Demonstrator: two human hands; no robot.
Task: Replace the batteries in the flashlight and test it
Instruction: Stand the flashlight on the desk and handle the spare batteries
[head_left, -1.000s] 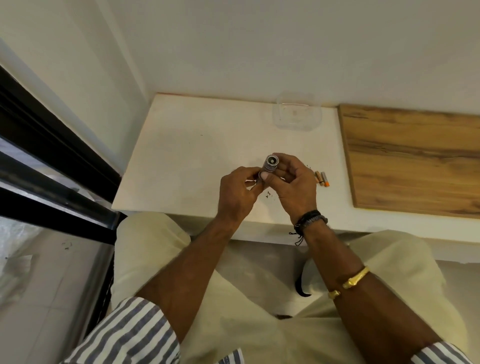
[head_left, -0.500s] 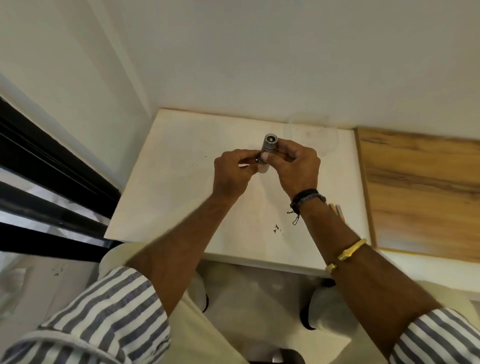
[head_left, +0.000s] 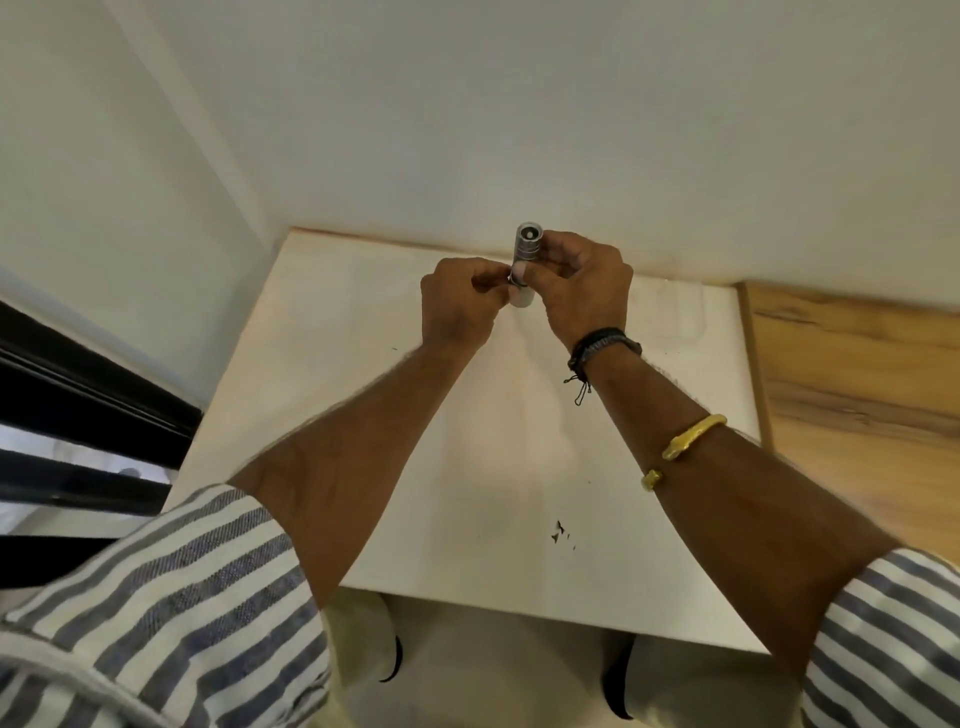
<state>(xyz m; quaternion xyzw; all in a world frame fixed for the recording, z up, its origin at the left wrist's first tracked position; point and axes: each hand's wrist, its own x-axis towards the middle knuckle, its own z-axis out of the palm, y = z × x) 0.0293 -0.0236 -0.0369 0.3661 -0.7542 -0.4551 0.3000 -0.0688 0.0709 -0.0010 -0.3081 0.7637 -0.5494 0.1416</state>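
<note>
The flashlight (head_left: 527, 248), small and silver, is held nearly upright above the white bench (head_left: 467, 467), one round end facing the camera. On the right hand (head_left: 584, 291), the fingers (head_left: 566, 254) are curled round the barrel, with the thumb laid across its middle. The left hand (head_left: 457, 306) pinches the barrel's lower part, touching the right thumb. Dark specks (head_left: 560, 532) lie on the bench well below the fingers, toward the person. A wooden board (head_left: 857, 389) lies to the right of the fingers.

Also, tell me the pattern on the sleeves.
Blue-grey and white stripes; the left sleeve shows it best, head view.
</note>
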